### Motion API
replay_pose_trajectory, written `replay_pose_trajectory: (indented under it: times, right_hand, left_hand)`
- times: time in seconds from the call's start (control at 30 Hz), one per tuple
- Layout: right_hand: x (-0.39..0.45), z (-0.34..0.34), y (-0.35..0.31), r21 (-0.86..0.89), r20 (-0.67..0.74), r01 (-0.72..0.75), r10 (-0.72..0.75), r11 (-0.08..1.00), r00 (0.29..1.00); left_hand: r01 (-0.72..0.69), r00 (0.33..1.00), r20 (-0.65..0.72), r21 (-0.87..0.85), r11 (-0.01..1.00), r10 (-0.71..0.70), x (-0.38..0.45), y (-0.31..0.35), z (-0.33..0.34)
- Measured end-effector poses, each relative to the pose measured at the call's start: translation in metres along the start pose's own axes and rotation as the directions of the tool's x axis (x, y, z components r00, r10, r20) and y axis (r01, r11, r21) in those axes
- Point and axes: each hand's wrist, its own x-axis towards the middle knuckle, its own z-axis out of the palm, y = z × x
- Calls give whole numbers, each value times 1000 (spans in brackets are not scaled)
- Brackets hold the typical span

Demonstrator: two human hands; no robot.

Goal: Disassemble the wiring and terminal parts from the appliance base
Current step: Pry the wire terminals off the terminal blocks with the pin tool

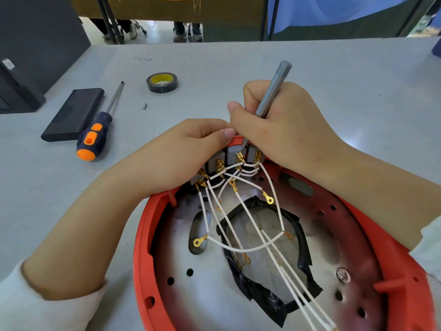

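Observation:
The red appliance base (pixel 143 237) lies open side up in front of me, showing a metal plate with black tape round a central hole. Several white wires (pixel 238 218) with gold ring terminals run up to grey switch blocks (pixel 232 154) at the far rim. My left hand (pixel 186 151) grips the rim and the switch blocks from the left, thumb on top. My right hand (pixel 284 125) holds a slim grey screwdriver (pixel 272 91) like a pen, its tip down at the middle switch block.
On the grey table to the left lie an orange-and-navy screwdriver (pixel 95 134), a black flat box (pixel 74 113), a small loose screw (pixel 144 106) and a roll of black tape (pixel 162 82). A dark cabinet stands at far left. People's legs show beyond the table.

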Motion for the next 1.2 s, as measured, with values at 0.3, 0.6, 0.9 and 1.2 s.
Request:
replay_pose_trajectory:
  times: [0.3, 0.6, 0.9, 1.2]
  right_hand:
    - [-2, 2, -1, -14, -23, 16, -16, 1000, 1000]
    - [7, 3, -5, -24, -13, -52, 52, 998, 999]
    - [28, 3, -6, -100, 163, -213, 227, 972, 960]
    - [32, 8, -6, -181, 142, -304, 331, 935, 933]
  left_hand:
    - [-7, 1000, -7, 5, 1000, 7, -1, 1, 0]
    - [-1, 1000, -16, 10, 1000, 1, -1, 2, 1]
    - [34, 999, -9, -18, 999, -34, -1, 2, 2]
    - [-3, 999, -44, 15, 1000, 4, 0, 4, 3]
